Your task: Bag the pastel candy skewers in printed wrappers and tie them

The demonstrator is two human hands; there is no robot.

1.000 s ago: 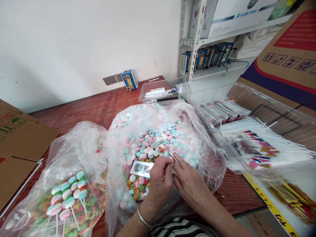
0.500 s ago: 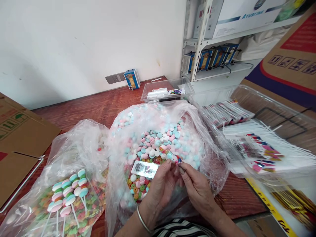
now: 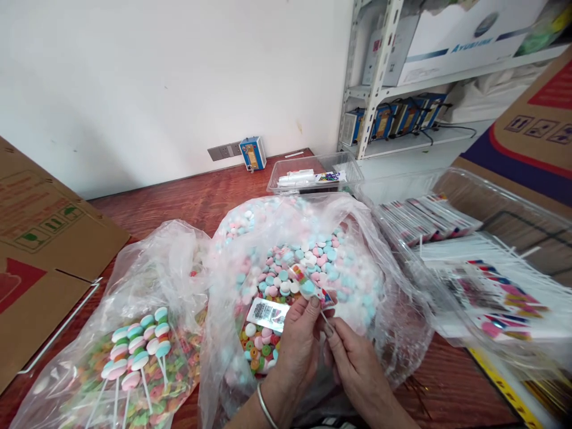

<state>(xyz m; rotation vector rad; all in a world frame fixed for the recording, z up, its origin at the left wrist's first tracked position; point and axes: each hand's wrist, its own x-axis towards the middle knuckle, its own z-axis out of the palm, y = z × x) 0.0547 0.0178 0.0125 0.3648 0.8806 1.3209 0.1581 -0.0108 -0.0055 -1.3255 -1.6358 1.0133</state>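
Between my two hands is a candy lollipop (image 3: pixel 308 285) in a clear printed wrapper, pointing up and away from me. My left hand (image 3: pixel 298 339), with a silver bangle at the wrist, pinches the wrapper's lower end between thumb and fingers. The fingers of my right hand (image 3: pixel 357 363) close on the white stick below it. Under the hands lies a large open plastic bag of pastel pink, blue and white candies (image 3: pixel 319 247). Gummy rings (image 3: pixel 257 357) show in its near part. A silvery packet with a barcode (image 3: pixel 267 314) is beside my left hand; whether my fingers touch it, I cannot tell.
At left, several unwrapped lollipops (image 3: pixel 138 345) rest on a plastic bag of gummy rings (image 3: pixel 179 381). A cardboard box (image 3: pixel 49 232) stands beyond. On the right, a clear tray (image 3: pixel 504 208) holds printed wrappers and white sticks. A smaller tray (image 3: pixel 353 173) sits behind the candy bag.
The view has shifted, so the scene sits lower and further right. The lollipop now shows more clearly above my left hand, with its stick visible between both hands.
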